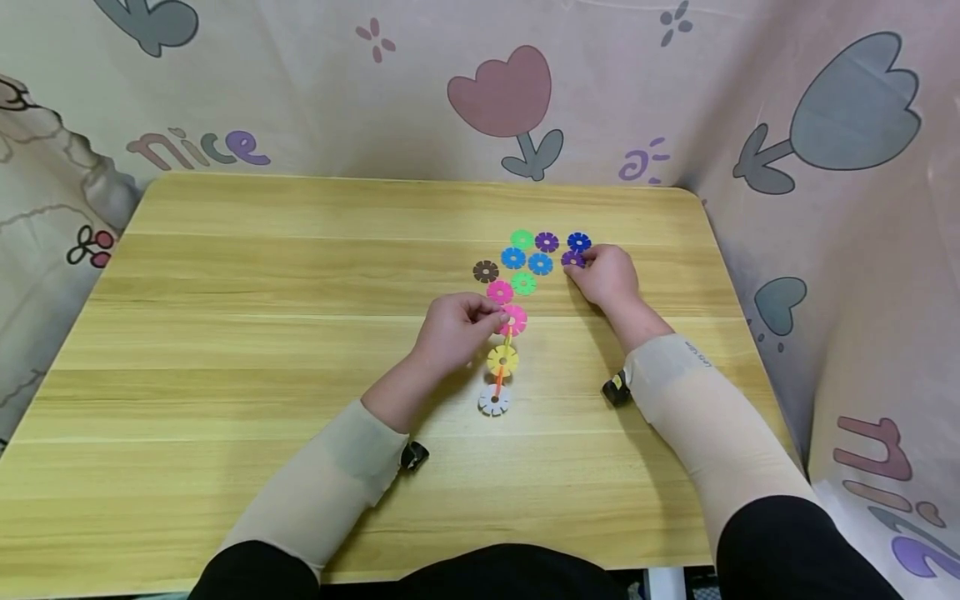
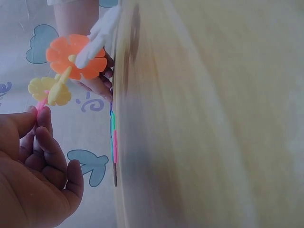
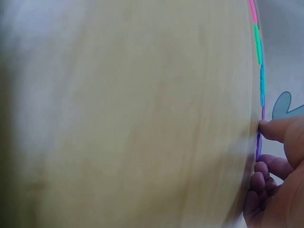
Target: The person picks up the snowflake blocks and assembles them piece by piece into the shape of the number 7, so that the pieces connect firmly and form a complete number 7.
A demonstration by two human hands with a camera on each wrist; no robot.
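Observation:
My left hand (image 1: 459,335) pinches the pink slotted plastic disc (image 1: 515,322) at the far end of a linked chain. Down the chain toward me come yellow discs (image 1: 502,361), an orange disc (image 2: 59,58) seen edge-on from the head, and a white disc (image 1: 494,402). In the left wrist view the chain is raised off the tabletop. Over at the right, my right hand (image 1: 611,279) holds a purple disc (image 1: 572,259) by its edges, thumb and finger on opposite sides, flat at table level. A dark blue disc (image 1: 579,242) lies just beyond it.
Loose discs lie flat between and beyond the hands: a brown disc (image 1: 486,272), a second pink disc (image 1: 499,291), green discs (image 1: 523,283), blue discs (image 1: 513,258) and another purple disc (image 1: 547,242). The wooden table (image 1: 247,333) meets a patterned curtain (image 1: 322,100) behind.

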